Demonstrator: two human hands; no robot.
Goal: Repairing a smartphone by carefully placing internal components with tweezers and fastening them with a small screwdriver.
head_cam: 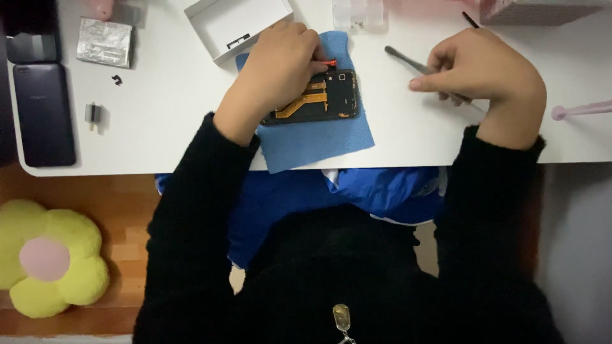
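Observation:
An opened black phone (331, 95) with orange flex cables lies on a blue cloth (319, 137) on the white table (408, 137). My left hand (277, 73) rests on the phone's left part, fingers pinched on a small red piece (329, 62) at its top edge. My right hand (481, 70) sits on the table to the right, gripping grey tweezers (408, 60) that point up and left, away from the phone.
A white box lid (239, 25) lies behind the cloth. A dark phone (43, 114), a silver foil-like square (105, 43) and small black parts (116, 79) sit at the left. A pink stick (583, 109) lies at the right. A yellow flower cushion (48, 258) is on the floor.

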